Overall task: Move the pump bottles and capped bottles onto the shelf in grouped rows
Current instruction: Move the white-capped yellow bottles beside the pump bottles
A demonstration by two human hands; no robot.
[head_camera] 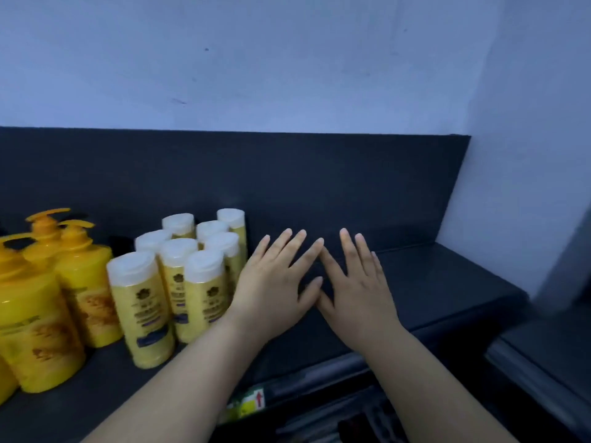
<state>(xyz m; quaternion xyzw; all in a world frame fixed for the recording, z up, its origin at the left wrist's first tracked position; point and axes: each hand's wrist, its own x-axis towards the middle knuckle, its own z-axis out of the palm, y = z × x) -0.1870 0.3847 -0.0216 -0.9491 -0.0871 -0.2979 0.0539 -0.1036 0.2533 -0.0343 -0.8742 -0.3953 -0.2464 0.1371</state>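
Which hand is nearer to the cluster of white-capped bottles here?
Left. The left hand lies open right beside the white-capped bottles, at their right edge; the right hand lies farther right, beyond the left one.

The pump bottles (41, 314) stand at the shelf's (447, 282) left end, with the capped bottles (179, 282) clustered just to their right. The left hand (275, 292) is just right of the capped bottles, and the right hand (358, 292) is beside it.

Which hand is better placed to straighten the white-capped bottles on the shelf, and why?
The left hand, probably. It is open right beside the white-capped bottles, at their right edge. The right hand is also open but farther off, over bare shelf, with the left hand in between.
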